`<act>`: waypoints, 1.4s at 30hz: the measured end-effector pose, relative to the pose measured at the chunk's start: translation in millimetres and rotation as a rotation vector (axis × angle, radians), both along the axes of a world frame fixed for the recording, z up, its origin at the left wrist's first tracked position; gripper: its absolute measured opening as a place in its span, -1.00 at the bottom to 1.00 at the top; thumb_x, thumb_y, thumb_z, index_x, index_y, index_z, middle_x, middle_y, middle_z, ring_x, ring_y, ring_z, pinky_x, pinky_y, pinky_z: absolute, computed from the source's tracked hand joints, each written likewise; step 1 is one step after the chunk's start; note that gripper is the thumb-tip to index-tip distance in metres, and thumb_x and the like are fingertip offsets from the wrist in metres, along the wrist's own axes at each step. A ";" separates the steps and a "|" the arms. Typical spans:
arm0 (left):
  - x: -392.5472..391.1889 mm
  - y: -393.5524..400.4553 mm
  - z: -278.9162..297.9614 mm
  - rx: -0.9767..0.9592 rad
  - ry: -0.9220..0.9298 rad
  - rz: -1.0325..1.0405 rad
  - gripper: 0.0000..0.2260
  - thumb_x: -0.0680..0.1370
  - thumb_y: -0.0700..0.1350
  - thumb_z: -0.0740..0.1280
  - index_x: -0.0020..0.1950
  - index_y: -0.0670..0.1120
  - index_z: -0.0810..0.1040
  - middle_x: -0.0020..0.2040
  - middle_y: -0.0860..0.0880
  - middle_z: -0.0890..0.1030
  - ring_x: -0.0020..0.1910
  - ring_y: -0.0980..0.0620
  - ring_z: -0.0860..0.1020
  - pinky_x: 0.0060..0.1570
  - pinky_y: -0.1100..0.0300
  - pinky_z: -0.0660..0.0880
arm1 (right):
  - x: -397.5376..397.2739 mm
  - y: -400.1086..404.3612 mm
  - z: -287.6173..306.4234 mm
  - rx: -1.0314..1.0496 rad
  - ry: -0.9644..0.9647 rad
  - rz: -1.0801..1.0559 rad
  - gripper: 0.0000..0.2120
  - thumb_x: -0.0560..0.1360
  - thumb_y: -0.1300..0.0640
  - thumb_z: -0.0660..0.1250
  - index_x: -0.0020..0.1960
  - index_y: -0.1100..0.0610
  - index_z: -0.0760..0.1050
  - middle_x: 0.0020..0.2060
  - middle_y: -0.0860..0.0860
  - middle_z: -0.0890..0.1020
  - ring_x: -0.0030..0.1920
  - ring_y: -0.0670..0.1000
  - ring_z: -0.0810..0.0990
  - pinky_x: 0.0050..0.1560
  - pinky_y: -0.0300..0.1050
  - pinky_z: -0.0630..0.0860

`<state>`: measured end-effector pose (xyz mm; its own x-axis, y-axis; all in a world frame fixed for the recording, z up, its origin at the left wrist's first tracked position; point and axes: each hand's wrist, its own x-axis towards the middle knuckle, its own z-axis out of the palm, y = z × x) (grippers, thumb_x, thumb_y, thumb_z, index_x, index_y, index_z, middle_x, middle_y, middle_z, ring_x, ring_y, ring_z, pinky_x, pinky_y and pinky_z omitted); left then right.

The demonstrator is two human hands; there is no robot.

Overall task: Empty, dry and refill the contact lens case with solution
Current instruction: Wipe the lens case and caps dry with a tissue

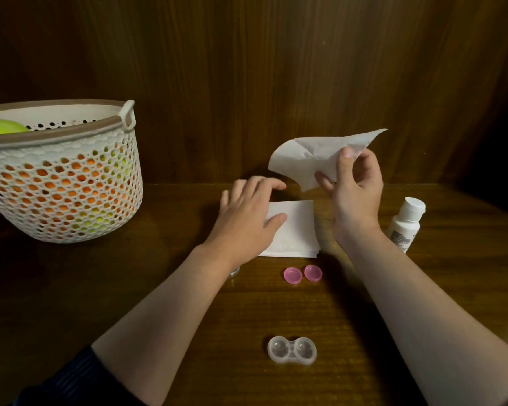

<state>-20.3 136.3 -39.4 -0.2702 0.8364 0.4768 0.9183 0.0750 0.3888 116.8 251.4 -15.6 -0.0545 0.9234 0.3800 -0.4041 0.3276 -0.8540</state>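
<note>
From the head camera, a single white tissue (311, 159) is pinched between thumb and fingers of the right hand (354, 191), raised above the desk (159, 288). The left hand (247, 212) is laid flat, fingers spread, on a folded tissue stack (296, 230). The clear lens case (291, 349) lies uncapped at 6 o'clock from the stack, with two pink caps (302, 274) between them. A white bottle (405, 224) stands at 3 o'clock. A glass (234, 271), perhaps, is hidden under the left wrist. A basket (62, 177) sits at 9 o'clock.

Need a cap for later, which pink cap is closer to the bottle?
The right-hand pink cap, nearer the white bottle; the other pink cap touches its left side.
</note>
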 end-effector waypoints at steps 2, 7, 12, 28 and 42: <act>-1.2 0.2 0.4 0.037 0.029 0.030 -0.59 0.66 0.08 0.38 0.48 0.21 0.36 0.50 0.14 0.36 0.50 0.06 0.26 0.50 -0.03 0.20 | -0.9 -1.2 1.0 0.005 -0.003 -0.002 -0.94 0.72 -0.05 0.34 0.15 -0.15 0.59 0.19 -0.20 0.67 0.30 -0.06 0.65 0.18 0.01 0.73; -2.8 -0.9 8.0 0.045 -0.061 0.070 -0.58 0.65 0.05 0.41 0.49 0.17 0.39 0.49 0.10 0.37 0.51 0.04 0.30 0.54 -0.07 0.26 | 0.0 -10.0 12.8 -0.013 0.047 0.069 -0.82 0.71 -0.04 0.37 0.27 -0.03 0.60 0.24 -0.11 0.66 0.31 0.00 0.66 0.10 0.05 0.76; -4.9 -33.3 44.8 0.147 -0.727 -0.010 -0.15 0.49 0.29 0.48 0.67 0.13 0.16 0.61 0.08 0.23 0.60 -0.04 0.26 0.57 -0.12 0.33 | 15.6 -40.2 29.7 0.019 -0.060 0.254 -0.81 0.70 -0.12 0.34 0.21 -0.08 0.63 0.13 -0.17 0.70 0.20 0.00 0.73 -0.17 0.01 0.76; 46.3 -160.7 94.1 0.110 -1.030 -0.268 -0.20 0.29 -0.17 0.65 0.48 0.17 0.47 0.41 0.01 0.55 0.41 -0.04 0.53 0.33 -0.14 0.61 | 101.7 -151.9 49.9 0.136 -0.329 0.440 -0.77 0.63 -0.10 0.47 0.25 -0.09 0.62 0.11 -0.20 0.72 0.18 -0.06 0.73 -0.12 0.02 0.77; 72.7 -220.4 103.0 0.187 -0.792 -0.397 -0.30 0.48 -0.37 0.48 0.51 0.16 0.45 0.32 0.02 0.64 0.36 -0.03 0.61 0.18 0.00 0.69 | 139.5 -191.4 50.6 0.245 -0.522 0.364 -0.60 0.70 0.18 0.37 0.08 -0.36 0.74 0.07 -0.24 0.76 0.02 -0.11 0.71 -0.35 -0.05 0.70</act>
